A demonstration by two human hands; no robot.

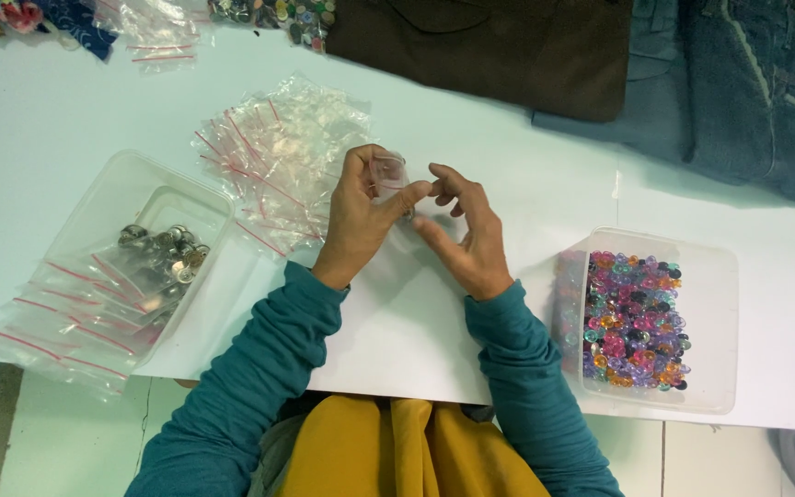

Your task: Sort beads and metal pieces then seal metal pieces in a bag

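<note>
A small clear zip bag (388,173) is pinched between the thumb and fingers of the left hand (358,219), held just above the table's middle. The right hand (467,230) is set against the bag's lower edge, its fingers curled and closed toward the left thumb; whether anything is gripped between them cannot be told. Directly behind the hands, a loose heap of empty zip bags (278,156) with red seal strips is spread. To the left, a clear plastic tub (144,230) is seen holding dull metal buttons (163,253), with filled flat bags (71,317) laid over its near rim. To the right, well apart from the hands, a second clear tub (706,313) is filled with glossy translucent beads (632,317) in pink, purple, orange and teal. The work surface is a smooth white table (39,120), pale tiled floor showing beneath its near edge. Along the far edge, a brown cloth (499,51) and folded blue denim (747,92) are laid, with more mixed buttons (292,17) beside them. Teal knit sleeves (259,368) are worn.
</note>
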